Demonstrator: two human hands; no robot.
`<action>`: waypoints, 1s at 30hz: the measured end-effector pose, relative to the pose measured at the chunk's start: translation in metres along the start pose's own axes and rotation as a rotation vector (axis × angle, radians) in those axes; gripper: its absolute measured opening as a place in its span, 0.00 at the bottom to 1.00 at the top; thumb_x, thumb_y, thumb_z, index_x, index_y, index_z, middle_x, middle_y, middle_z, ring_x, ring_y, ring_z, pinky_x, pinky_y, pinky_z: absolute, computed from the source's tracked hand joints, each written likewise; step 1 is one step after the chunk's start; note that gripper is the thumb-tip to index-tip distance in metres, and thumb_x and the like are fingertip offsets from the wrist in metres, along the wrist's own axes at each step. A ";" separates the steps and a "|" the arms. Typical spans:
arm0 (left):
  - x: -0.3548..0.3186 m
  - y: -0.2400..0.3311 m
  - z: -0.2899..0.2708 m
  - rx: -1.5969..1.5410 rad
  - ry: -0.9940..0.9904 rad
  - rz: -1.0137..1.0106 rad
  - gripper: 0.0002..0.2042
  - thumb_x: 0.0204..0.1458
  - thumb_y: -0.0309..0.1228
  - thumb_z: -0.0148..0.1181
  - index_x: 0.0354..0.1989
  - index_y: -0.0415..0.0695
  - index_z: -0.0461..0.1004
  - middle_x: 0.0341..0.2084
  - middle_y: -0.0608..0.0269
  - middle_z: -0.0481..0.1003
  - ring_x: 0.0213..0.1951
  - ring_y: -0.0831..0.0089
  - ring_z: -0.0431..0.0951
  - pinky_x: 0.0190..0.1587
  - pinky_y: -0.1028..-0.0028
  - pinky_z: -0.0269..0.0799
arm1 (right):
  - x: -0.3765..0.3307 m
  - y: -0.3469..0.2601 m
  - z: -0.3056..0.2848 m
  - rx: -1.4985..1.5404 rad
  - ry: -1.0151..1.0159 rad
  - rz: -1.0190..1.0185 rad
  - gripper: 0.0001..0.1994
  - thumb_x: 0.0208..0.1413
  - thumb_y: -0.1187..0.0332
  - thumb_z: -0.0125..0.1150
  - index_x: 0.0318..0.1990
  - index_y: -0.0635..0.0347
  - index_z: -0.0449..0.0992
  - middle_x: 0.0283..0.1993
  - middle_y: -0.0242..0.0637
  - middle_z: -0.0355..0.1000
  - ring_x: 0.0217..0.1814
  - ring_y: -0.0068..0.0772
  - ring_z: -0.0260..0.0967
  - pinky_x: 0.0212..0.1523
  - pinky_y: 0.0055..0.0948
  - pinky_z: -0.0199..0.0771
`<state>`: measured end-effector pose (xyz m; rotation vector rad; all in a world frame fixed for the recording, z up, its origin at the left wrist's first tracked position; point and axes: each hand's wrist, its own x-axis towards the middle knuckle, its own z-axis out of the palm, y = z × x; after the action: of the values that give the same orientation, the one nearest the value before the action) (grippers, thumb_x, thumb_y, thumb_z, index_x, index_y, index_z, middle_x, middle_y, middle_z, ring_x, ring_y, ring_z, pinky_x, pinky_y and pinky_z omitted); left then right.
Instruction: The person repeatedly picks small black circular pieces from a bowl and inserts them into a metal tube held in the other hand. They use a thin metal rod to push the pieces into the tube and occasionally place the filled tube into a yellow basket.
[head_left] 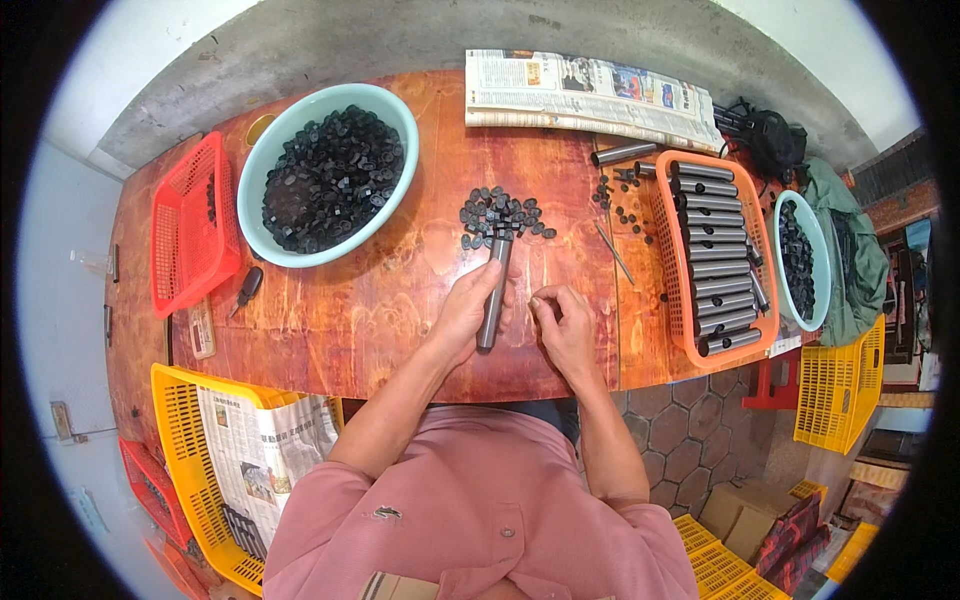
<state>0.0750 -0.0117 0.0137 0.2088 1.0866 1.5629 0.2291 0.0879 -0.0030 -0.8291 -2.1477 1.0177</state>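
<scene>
My left hand (468, 308) is closed around a dark grey metal tube (494, 305), which stands tilted lengthwise in front of me. The tube's far end reaches the near side of a loose pile of small black plastic parts (498, 208) on the wooden table (400, 320). Just to the right of the tube is my right hand (566, 330), its fingers curled together in a pinch. Whatever sits between those fingertips, if anything, is too small to make out.
A pale green basin (246, 215) full of black parts stands at left, beside a red basket (190, 290). At right, an orange basket (683, 310) holds several tubes, with a smaller basin (823, 255) beyond. Folded newspaper (590, 90) lies at the back; a yellow crate (180, 440) is near left.
</scene>
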 end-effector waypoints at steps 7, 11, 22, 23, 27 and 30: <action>0.001 -0.002 0.006 -0.096 -0.068 0.034 0.23 0.72 0.49 0.50 0.55 0.38 0.73 0.30 0.60 0.77 0.25 0.71 0.76 0.27 0.73 0.73 | -0.001 0.002 0.001 0.018 -0.008 0.023 0.04 0.57 0.75 0.67 0.37 0.63 0.79 0.33 0.43 0.75 0.33 0.43 0.73 0.38 0.38 0.71; -0.005 0.003 0.012 -0.128 -0.085 -0.013 0.22 0.72 0.47 0.51 0.57 0.38 0.73 0.30 0.64 0.76 0.25 0.76 0.75 0.27 0.76 0.72 | 0.000 0.000 0.001 0.025 0.001 0.025 0.04 0.57 0.74 0.67 0.36 0.63 0.78 0.33 0.42 0.75 0.32 0.43 0.72 0.39 0.38 0.71; -0.005 0.001 0.021 -0.110 -0.059 0.029 0.21 0.73 0.47 0.48 0.53 0.38 0.74 0.29 0.66 0.75 0.23 0.80 0.73 0.24 0.80 0.69 | 0.000 0.003 0.001 0.001 -0.002 -0.004 0.04 0.57 0.74 0.67 0.36 0.63 0.79 0.32 0.42 0.75 0.33 0.43 0.73 0.39 0.39 0.70; -0.006 0.004 0.023 -0.125 -0.041 0.012 0.21 0.73 0.47 0.47 0.53 0.38 0.73 0.28 0.66 0.75 0.22 0.79 0.73 0.24 0.79 0.69 | 0.000 0.003 0.001 0.000 -0.003 -0.003 0.04 0.57 0.74 0.67 0.36 0.63 0.79 0.32 0.42 0.75 0.33 0.44 0.73 0.40 0.39 0.70; -0.001 -0.004 0.012 0.009 -0.009 0.002 0.23 0.75 0.49 0.43 0.52 0.38 0.73 0.26 0.65 0.74 0.21 0.77 0.72 0.23 0.77 0.69 | 0.000 0.001 0.001 0.009 -0.012 0.026 0.04 0.57 0.74 0.67 0.36 0.63 0.78 0.33 0.42 0.76 0.33 0.44 0.73 0.40 0.39 0.71; 0.000 -0.008 0.006 0.033 -0.002 0.019 0.26 0.74 0.50 0.43 0.56 0.37 0.73 0.26 0.66 0.75 0.22 0.79 0.73 0.24 0.79 0.69 | 0.000 0.000 0.000 0.009 -0.012 0.029 0.04 0.56 0.74 0.67 0.36 0.63 0.78 0.33 0.43 0.76 0.33 0.44 0.73 0.40 0.39 0.71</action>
<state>0.0841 -0.0090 0.0110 0.2439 1.1119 1.5620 0.2288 0.0880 -0.0030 -0.8542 -2.1450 1.0492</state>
